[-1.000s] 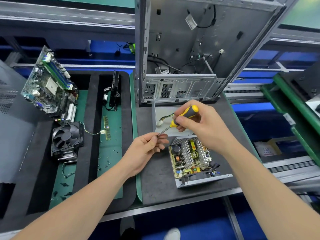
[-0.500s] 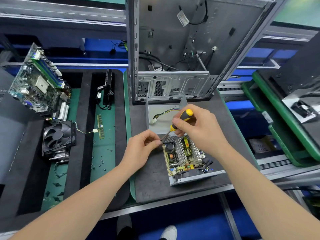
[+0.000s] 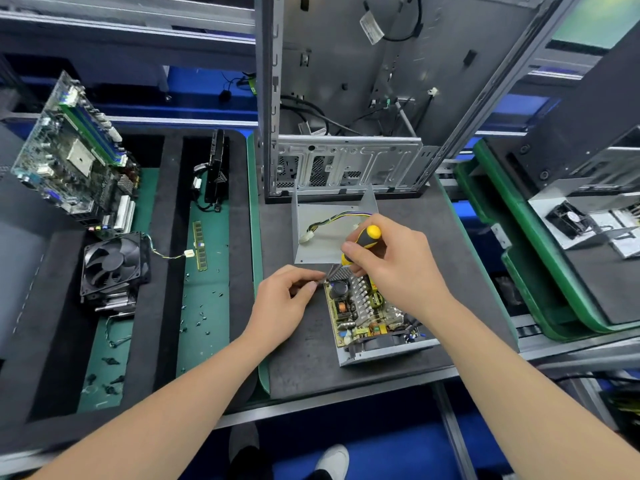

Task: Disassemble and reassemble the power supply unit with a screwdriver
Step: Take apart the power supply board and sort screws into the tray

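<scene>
The right hand (image 3: pixel 391 268) is curled round the yellow-and-black-handled screwdriver (image 3: pixel 367 237), which slants down to the far left corner of the open grey metal power supply unit (image 3: pixel 363 317) on the dark counter (image 3: pixel 301 351). The left hand (image 3: pixel 287 303) has thumb and forefinger pinched round the blade's tip. Whether a screw sits between them is too small to tell.

From where I stand, the worry is that corner. If the tip skates off its hole it could jab the pinching fingertips or strike the black round capacitor (image 3: pixel 339 289) just beside it. A screw let go too soon could drop among the parts on the board, where it would be hard to fish out.

The unit's metal base holds the crowded circuit board, uncovered. Behind it the bent grey sheet-metal cover (image 3: pixel 329 251) lies open side up, with a bundle of coloured wires (image 3: pixel 332 220) and a white plug in it. To the left, the green-lined tray (image 3: pixel 221 216) holds a green memory stick (image 3: pixel 198 245) and scattered small dark screws (image 3: pixel 204 317). The next lane holds a black cooling fan (image 3: pixel 112 263), with a green motherboard (image 3: pixel 72 150) propped behind it. The tall grey computer case (image 3: pixel 381 81) stands gutted at the back.
</scene>
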Available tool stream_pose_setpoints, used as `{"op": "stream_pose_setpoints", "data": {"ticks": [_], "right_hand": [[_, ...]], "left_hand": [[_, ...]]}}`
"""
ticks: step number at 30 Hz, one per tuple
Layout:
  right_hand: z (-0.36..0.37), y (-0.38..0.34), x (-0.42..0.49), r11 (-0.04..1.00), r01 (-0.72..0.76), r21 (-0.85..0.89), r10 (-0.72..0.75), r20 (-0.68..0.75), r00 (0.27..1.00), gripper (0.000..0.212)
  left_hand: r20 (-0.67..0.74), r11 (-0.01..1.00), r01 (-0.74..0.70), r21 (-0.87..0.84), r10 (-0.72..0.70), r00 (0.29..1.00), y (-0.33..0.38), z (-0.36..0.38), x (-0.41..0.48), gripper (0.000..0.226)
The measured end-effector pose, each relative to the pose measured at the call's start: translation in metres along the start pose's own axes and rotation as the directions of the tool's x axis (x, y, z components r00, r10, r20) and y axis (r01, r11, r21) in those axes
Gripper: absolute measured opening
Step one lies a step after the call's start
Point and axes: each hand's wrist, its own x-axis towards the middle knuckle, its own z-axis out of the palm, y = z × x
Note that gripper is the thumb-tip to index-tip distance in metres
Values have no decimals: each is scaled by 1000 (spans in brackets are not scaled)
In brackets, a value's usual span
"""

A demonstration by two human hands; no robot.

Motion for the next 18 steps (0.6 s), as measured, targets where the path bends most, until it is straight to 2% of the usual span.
{"op": "stream_pose_setpoints", "data": {"ticks": [6,10,18], "right_hand": [[1,1,-1,997,-1,-72,1,0,1000,12],[4,0,-2,988,10,-151,-7,27,1000,11],[11,-4,-1,980,11,-199,-3,43,999,13]], "left_hand": [[-35,997,-12,74,14,999,-4,2,1,18],[-10,994,-29,103,30,999,-4,7,4,13],[22,988,-61,145,58,998,-5,6,4,15]]}}
